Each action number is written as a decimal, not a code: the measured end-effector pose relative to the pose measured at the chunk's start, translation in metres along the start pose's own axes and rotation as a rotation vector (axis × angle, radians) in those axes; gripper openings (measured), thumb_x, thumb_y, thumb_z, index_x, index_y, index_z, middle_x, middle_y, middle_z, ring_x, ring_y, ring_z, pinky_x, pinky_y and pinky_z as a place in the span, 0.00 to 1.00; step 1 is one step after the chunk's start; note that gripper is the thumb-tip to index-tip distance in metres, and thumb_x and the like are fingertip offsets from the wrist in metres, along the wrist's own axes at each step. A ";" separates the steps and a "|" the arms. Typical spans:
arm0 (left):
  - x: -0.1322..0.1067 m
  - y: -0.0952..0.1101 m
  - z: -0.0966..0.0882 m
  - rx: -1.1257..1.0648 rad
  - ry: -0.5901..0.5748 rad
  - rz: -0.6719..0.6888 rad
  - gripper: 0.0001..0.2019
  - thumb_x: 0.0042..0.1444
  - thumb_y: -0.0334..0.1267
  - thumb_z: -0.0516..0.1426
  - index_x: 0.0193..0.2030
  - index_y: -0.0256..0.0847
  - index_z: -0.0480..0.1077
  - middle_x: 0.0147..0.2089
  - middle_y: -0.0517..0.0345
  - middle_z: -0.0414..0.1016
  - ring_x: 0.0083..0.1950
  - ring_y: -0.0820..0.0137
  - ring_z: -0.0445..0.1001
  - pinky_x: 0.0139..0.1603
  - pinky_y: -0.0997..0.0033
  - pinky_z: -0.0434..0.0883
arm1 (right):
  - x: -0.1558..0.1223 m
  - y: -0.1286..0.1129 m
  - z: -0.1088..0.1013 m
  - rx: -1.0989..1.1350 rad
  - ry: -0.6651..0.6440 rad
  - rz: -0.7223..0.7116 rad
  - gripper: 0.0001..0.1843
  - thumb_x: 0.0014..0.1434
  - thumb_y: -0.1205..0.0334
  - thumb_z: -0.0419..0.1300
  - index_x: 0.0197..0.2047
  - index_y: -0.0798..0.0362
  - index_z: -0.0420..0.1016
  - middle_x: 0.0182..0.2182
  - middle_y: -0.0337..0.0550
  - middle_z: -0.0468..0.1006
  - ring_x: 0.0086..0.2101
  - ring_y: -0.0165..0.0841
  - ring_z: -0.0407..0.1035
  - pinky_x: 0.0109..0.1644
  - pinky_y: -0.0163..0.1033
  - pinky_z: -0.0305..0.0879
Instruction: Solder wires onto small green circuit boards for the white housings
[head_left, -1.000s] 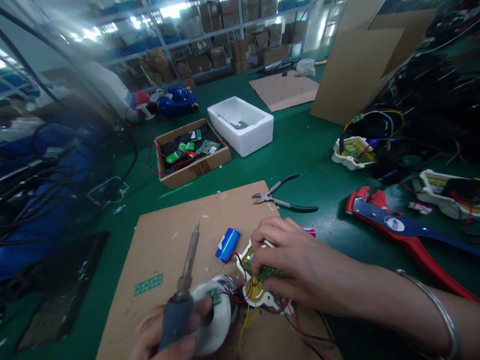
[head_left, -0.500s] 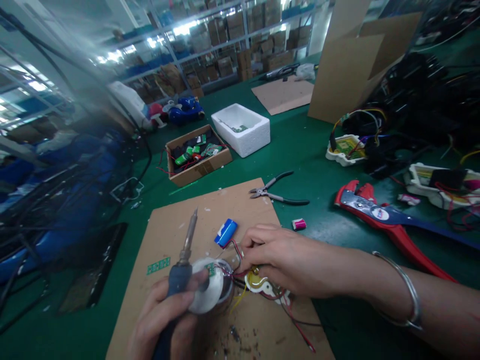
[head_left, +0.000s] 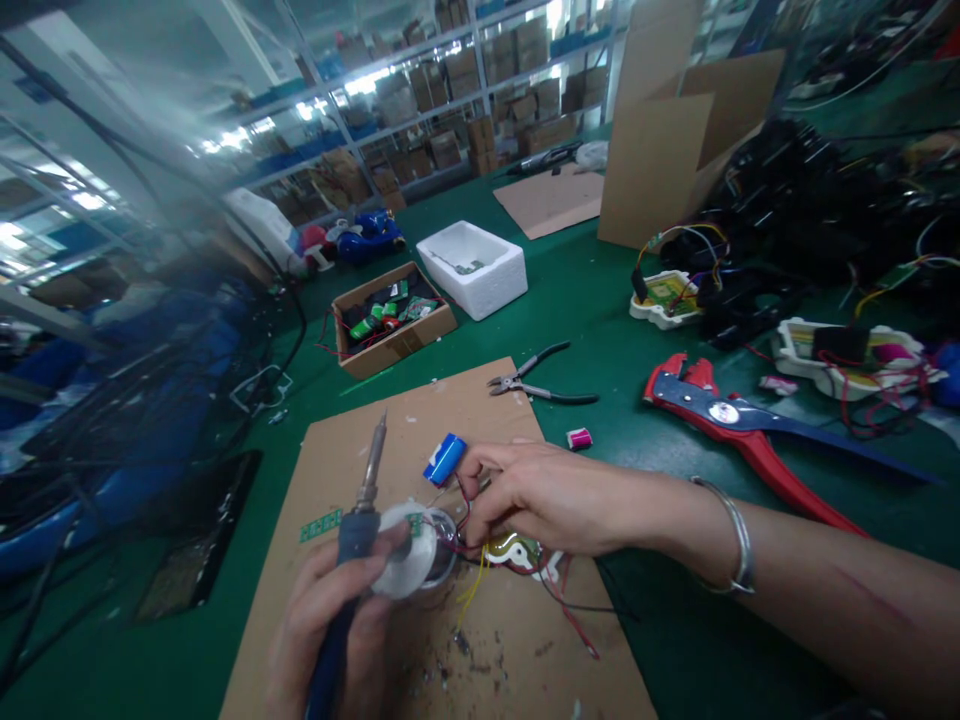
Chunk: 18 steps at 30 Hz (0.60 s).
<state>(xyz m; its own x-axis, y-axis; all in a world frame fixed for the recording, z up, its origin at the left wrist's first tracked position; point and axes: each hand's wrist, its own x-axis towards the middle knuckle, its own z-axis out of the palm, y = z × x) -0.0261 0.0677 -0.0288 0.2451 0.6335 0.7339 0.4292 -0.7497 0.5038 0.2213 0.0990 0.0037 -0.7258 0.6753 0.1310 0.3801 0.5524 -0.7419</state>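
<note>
My left hand (head_left: 334, 605) is closed round a soldering iron (head_left: 360, 530), its tip pointing up. The same hand's fingertips hold a small green circuit board (head_left: 415, 524) against the white spool (head_left: 401, 572). My right hand (head_left: 517, 495) is pinched on thin wires (head_left: 463, 505) beside the spool; the exact grip is partly hidden. Just beyond those fingertips lies a blue battery pack (head_left: 445, 458) with leads. Under the right hand sits a white plastic housing (head_left: 517, 552) with a yellowish round part and loose red, black and yellow wires.
A cardboard sheet (head_left: 330, 450) covers the green bench. Around it are side cutters (head_left: 536, 380), a red and blue wire stripper (head_left: 724, 412), a green board strip (head_left: 321, 525), a parts box (head_left: 397, 345), a foam box (head_left: 487, 285) and wired housings (head_left: 847, 360).
My right hand has shifted slightly left and up, its fingers nearer the battery pack. The left hand keeps the iron. The whole view has shifted a little.
</note>
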 end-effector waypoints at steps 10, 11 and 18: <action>0.001 0.002 0.001 -0.018 -0.023 0.020 0.13 0.51 0.26 0.57 0.43 0.40 0.70 0.42 0.54 0.78 0.43 0.59 0.77 0.46 0.57 0.72 | -0.003 0.001 0.007 -0.075 0.082 -0.004 0.07 0.53 0.72 0.58 0.36 0.55 0.74 0.40 0.43 0.73 0.40 0.33 0.67 0.43 0.35 0.62; 0.002 0.003 0.001 -0.020 -0.028 0.015 0.13 0.51 0.26 0.57 0.43 0.40 0.70 0.42 0.54 0.78 0.44 0.59 0.77 0.46 0.57 0.71 | -0.002 0.000 0.008 -0.083 0.110 0.019 0.07 0.52 0.72 0.57 0.36 0.55 0.73 0.39 0.43 0.73 0.38 0.33 0.67 0.41 0.35 0.62; -0.004 0.005 0.001 -0.020 0.018 -0.131 0.10 0.53 0.31 0.57 0.42 0.46 0.72 0.42 0.57 0.78 0.43 0.59 0.78 0.47 0.54 0.74 | -0.002 -0.003 0.003 -0.060 0.115 0.097 0.07 0.55 0.74 0.55 0.35 0.56 0.71 0.34 0.40 0.75 0.34 0.30 0.68 0.37 0.33 0.61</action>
<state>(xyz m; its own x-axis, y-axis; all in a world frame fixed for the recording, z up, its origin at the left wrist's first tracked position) -0.0242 0.0614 -0.0291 0.1718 0.7231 0.6691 0.4390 -0.6642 0.6051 0.2198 0.0945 0.0040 -0.6148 0.7765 0.1377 0.4810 0.5076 -0.7148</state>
